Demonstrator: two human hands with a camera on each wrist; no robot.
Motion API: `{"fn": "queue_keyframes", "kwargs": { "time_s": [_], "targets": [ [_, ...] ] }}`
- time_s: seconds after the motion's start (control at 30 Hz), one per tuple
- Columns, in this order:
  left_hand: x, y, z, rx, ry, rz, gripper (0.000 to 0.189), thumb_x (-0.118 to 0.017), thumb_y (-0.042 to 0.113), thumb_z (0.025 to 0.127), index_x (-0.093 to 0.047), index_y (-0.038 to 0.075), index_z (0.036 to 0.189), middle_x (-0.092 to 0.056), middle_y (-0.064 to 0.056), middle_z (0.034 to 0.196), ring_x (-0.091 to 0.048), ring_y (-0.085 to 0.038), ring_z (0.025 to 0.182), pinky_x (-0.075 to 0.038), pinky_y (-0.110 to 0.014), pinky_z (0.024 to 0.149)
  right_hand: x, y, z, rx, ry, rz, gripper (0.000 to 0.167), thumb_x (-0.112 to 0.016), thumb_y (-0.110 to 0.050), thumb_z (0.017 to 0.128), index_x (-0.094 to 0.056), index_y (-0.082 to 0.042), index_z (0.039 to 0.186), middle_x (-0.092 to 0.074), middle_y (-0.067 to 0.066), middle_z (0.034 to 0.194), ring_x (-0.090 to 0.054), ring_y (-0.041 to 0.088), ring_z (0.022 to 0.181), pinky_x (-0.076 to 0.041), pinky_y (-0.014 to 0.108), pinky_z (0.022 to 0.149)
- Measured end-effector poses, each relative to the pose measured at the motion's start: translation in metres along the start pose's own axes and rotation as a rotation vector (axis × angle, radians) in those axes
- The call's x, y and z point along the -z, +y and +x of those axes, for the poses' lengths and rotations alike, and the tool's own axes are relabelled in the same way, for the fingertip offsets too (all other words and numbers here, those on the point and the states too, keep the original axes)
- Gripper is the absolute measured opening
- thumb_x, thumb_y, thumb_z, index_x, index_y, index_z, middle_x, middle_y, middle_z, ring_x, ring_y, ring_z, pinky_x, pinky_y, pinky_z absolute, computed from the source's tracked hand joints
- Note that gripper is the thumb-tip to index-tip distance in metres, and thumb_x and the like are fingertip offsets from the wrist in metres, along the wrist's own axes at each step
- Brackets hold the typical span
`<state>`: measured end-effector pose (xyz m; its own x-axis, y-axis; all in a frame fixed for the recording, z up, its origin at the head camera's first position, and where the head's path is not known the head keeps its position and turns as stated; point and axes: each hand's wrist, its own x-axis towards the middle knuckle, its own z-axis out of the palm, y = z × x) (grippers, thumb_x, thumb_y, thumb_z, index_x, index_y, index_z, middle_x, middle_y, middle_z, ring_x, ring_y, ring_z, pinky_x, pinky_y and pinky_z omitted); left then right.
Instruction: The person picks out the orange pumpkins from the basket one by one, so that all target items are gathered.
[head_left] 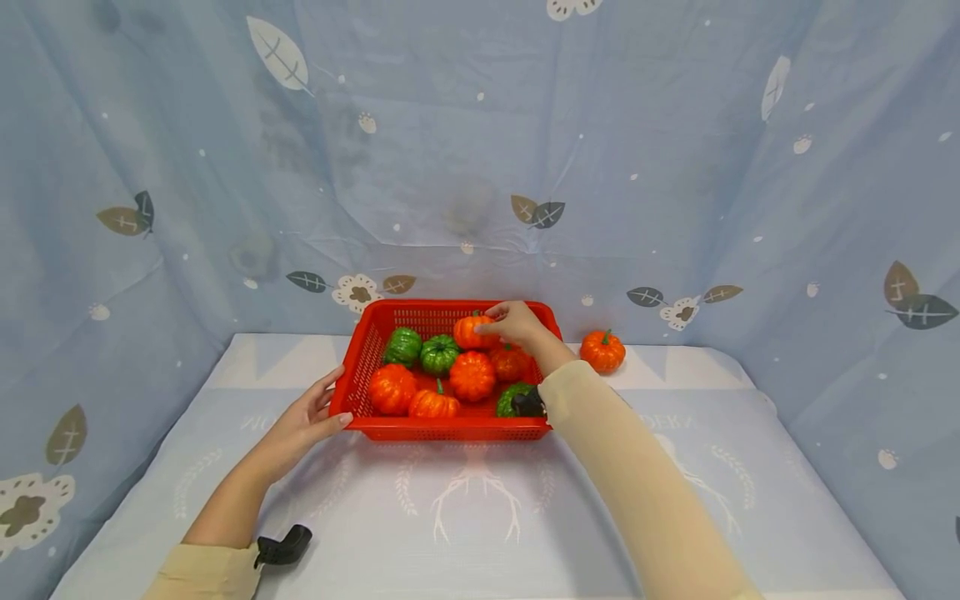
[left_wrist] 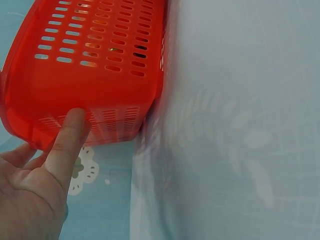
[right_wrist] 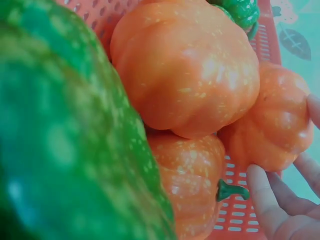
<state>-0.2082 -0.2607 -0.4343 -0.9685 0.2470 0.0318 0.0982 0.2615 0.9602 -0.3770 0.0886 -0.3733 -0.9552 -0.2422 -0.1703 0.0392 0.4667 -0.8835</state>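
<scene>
A red plastic basket (head_left: 457,428) holds several small orange and green pumpkins. My left hand (head_left: 301,427) grips the basket's left front corner, its thumb against the outer wall, as the left wrist view also shows. Over the back of the basket, my right hand (head_left: 517,326) holds an orange pumpkin (head_left: 467,332) between thumb and fingers. In the right wrist view the same pumpkin (right_wrist: 280,120) touches a larger-looking orange pumpkin (right_wrist: 185,65). A green pumpkin (right_wrist: 65,135) fills the near left of that view. Beside the right wrist, a green pumpkin (head_left: 506,402) is partly hidden.
One orange pumpkin (head_left: 602,352) stands on the table outside the basket, to its right. A pale patterned cloth covers the table (head_left: 450,533). Behind and at both sides hangs a blue curtain (head_left: 450,167), close to the basket's back edge.
</scene>
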Motion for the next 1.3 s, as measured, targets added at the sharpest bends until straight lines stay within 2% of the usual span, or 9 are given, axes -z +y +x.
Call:
{"fn": "queue_keyframes", "kwargs": {
  "time_s": [0.23,0.43,0.63,0.77,0.93,1.13,1.3],
  "targets": [
    [-0.001,0.0,-0.002,-0.007,0.001,-0.029,0.082,-0.064,0.014,0.096,-0.013,0.011,0.161,-0.031,-0.031,0.154,-0.041,-0.051,0.135,-0.052,-0.026,0.094,0.007,-0.003,-0.004,0.003,-0.008,0.044,0.05,-0.079,-0.024,0.088,-0.061,-0.009,0.131,-0.055,0.015,0.136,-0.06,0.037,0.114,-0.049,0.047,0.101],
    [-0.002,-0.001,-0.002,0.028,0.006,-0.004,0.083,-0.063,0.016,0.096,-0.012,0.012,0.162,-0.03,-0.03,0.156,-0.04,-0.05,0.136,-0.053,-0.034,0.096,0.02,-0.008,-0.016,0.089,0.004,0.072,0.05,-0.078,-0.019,0.089,-0.06,-0.003,0.133,-0.054,0.018,0.138,-0.058,0.034,0.119,-0.049,0.045,0.101],
    [-0.001,-0.003,-0.001,0.018,0.009,0.006,0.083,-0.063,0.014,0.096,-0.012,0.012,0.161,-0.031,-0.03,0.155,-0.04,-0.05,0.136,-0.053,-0.032,0.095,0.041,-0.018,-0.042,0.13,0.011,0.093,0.052,-0.076,-0.018,0.09,-0.057,-0.004,0.137,-0.051,0.02,0.142,-0.058,0.036,0.119,-0.045,0.05,0.105],
    [-0.001,-0.003,-0.001,0.018,0.004,-0.008,0.083,-0.063,0.014,0.096,-0.012,0.012,0.162,-0.031,-0.029,0.155,-0.04,-0.05,0.136,-0.052,-0.03,0.095,0.058,-0.02,-0.059,0.161,0.052,0.045,0.053,-0.076,-0.021,0.09,-0.057,-0.006,0.138,-0.053,0.018,0.141,-0.056,0.034,0.123,-0.044,0.048,0.106],
    [-0.001,0.0,-0.002,0.023,0.006,-0.005,0.084,-0.064,0.016,0.095,-0.012,0.013,0.162,-0.03,-0.029,0.155,-0.04,-0.05,0.137,-0.052,-0.036,0.097,0.078,-0.016,-0.082,0.199,0.108,0.026,0.053,-0.076,-0.022,0.09,-0.058,-0.006,0.137,-0.055,0.018,0.139,-0.051,0.033,0.129,-0.04,0.05,0.109],
    [-0.001,0.0,-0.001,0.031,0.014,-0.003,0.085,-0.065,0.018,0.095,-0.013,0.013,0.162,-0.03,-0.029,0.156,-0.039,-0.049,0.137,-0.052,-0.04,0.098,0.098,-0.011,-0.11,0.19,0.148,0.022,0.056,-0.075,-0.025,0.09,-0.055,-0.006,0.139,-0.055,0.018,0.139,-0.052,0.033,0.128,-0.042,0.05,0.108],
    [-0.001,-0.002,0.001,0.028,0.012,-0.011,0.086,-0.067,0.02,0.094,-0.014,0.013,0.162,-0.031,-0.028,0.155,-0.039,-0.049,0.137,-0.052,-0.035,0.097,0.113,-0.005,-0.133,0.175,0.191,-0.02,0.058,-0.075,-0.028,0.091,-0.054,-0.009,0.142,-0.053,0.015,0.143,-0.048,0.034,0.133,-0.043,0.054,0.106]
  ]
}}
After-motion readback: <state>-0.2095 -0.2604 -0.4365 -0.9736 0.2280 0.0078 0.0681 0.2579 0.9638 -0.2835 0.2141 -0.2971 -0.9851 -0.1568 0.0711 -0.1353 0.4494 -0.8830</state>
